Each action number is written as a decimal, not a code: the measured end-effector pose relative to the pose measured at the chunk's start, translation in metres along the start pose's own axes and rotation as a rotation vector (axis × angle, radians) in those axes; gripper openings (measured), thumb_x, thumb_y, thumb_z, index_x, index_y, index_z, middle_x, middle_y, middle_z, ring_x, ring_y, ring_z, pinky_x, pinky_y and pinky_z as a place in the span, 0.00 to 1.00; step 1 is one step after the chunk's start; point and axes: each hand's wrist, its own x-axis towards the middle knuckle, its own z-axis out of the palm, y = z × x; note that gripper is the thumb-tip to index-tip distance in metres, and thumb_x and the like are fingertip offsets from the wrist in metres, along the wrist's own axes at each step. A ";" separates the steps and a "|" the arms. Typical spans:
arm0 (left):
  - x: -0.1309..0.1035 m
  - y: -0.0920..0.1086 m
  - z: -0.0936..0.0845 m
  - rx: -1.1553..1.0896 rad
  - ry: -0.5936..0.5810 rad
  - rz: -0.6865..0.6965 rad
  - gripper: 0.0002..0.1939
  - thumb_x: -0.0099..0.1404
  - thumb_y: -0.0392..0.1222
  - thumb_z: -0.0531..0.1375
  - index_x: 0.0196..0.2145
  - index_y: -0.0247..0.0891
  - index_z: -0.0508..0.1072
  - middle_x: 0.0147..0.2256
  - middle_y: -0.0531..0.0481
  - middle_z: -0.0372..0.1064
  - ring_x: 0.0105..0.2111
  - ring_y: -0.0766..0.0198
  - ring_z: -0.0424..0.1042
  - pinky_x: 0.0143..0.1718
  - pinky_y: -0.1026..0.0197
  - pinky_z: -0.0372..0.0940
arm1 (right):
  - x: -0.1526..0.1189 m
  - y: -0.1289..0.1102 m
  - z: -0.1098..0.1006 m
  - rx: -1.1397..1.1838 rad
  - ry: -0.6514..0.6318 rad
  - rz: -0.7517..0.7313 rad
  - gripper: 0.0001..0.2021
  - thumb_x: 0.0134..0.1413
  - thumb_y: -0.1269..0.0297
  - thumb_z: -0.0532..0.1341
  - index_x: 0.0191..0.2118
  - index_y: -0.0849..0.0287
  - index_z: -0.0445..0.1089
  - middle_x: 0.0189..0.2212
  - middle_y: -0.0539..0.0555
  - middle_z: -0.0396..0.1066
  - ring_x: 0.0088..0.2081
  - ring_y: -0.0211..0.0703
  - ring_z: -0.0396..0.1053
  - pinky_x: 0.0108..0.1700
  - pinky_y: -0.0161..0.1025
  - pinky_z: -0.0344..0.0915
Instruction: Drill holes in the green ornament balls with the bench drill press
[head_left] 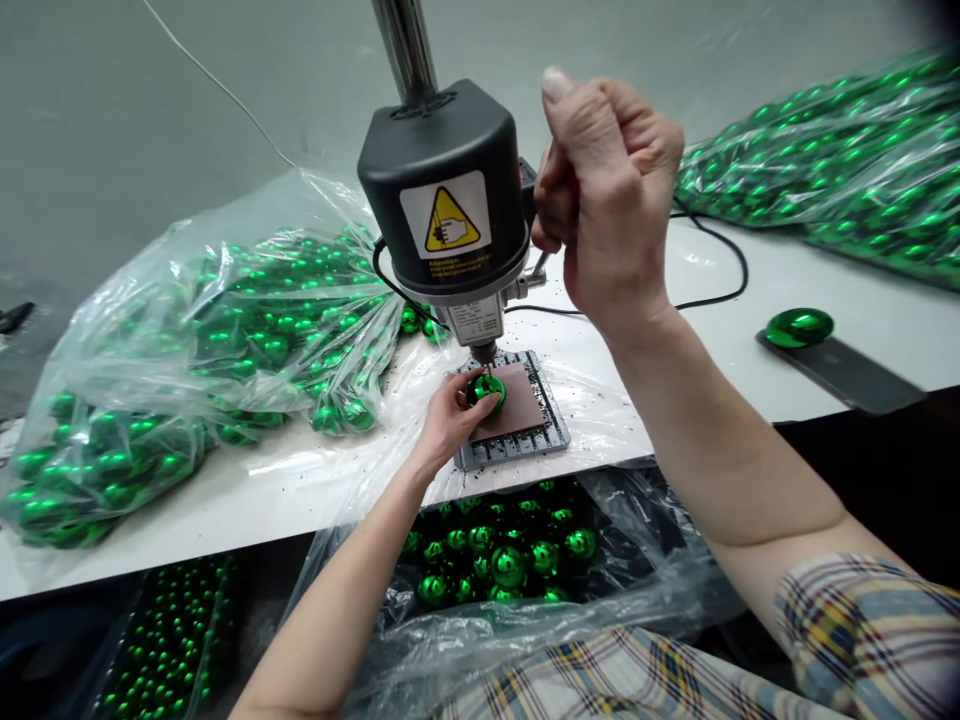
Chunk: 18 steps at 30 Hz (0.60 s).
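A small drill press (442, 190) with a black housing and a yellow warning label stands on the white table. Under its bit, my left hand (454, 412) steadies a shiny green ball (489, 392) between thumb and fingers. The ball rests on a brownish pad (517, 402) on the slotted grey base (556, 430), and the bit's tip is at or very near its top. My right hand (619, 185) is raised beside the housing, closed around the drill press's feed lever (538, 272); the grip is mostly hidden by my fingers.
A clear plastic bag (225, 330) of green balls lies left, another bag (840, 150) back right. An open bag with green balls (510, 565) hangs below the table edge. A phone (862, 378) with a green piece (799, 326) on it lies right. A black cable (724, 295) crosses the table.
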 end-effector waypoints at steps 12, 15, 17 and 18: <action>0.002 -0.016 -0.004 -0.188 -0.017 -0.040 0.28 0.59 0.54 0.68 0.52 0.35 0.73 0.32 0.52 0.68 0.30 0.67 0.67 0.31 0.64 0.61 | 0.002 0.003 0.000 -0.008 -0.005 -0.028 0.29 0.52 0.39 0.68 0.19 0.51 0.54 0.15 0.44 0.52 0.14 0.34 0.45 0.13 0.42 0.44; 0.003 -0.016 -0.005 -0.194 -0.026 -0.058 0.30 0.59 0.56 0.68 0.53 0.35 0.73 0.33 0.51 0.70 0.31 0.66 0.68 0.32 0.63 0.62 | 0.004 0.004 0.000 0.010 -0.009 -0.032 0.23 0.60 0.59 0.66 0.19 0.51 0.55 0.14 0.43 0.51 0.14 0.34 0.45 0.13 0.41 0.45; 0.004 -0.016 -0.005 -0.192 -0.026 -0.065 0.31 0.59 0.56 0.68 0.54 0.35 0.72 0.33 0.51 0.71 0.31 0.65 0.68 0.32 0.63 0.62 | 0.005 0.003 -0.001 -0.021 -0.016 -0.008 0.23 0.62 0.63 0.63 0.18 0.51 0.54 0.14 0.44 0.52 0.14 0.35 0.45 0.14 0.40 0.46; 0.004 -0.016 -0.004 -0.191 -0.024 -0.067 0.32 0.59 0.57 0.68 0.55 0.34 0.72 0.32 0.51 0.70 0.31 0.65 0.68 0.32 0.62 0.62 | 0.005 0.003 -0.001 -0.044 -0.020 0.005 0.24 0.63 0.60 0.63 0.19 0.51 0.53 0.14 0.44 0.52 0.14 0.35 0.45 0.14 0.40 0.47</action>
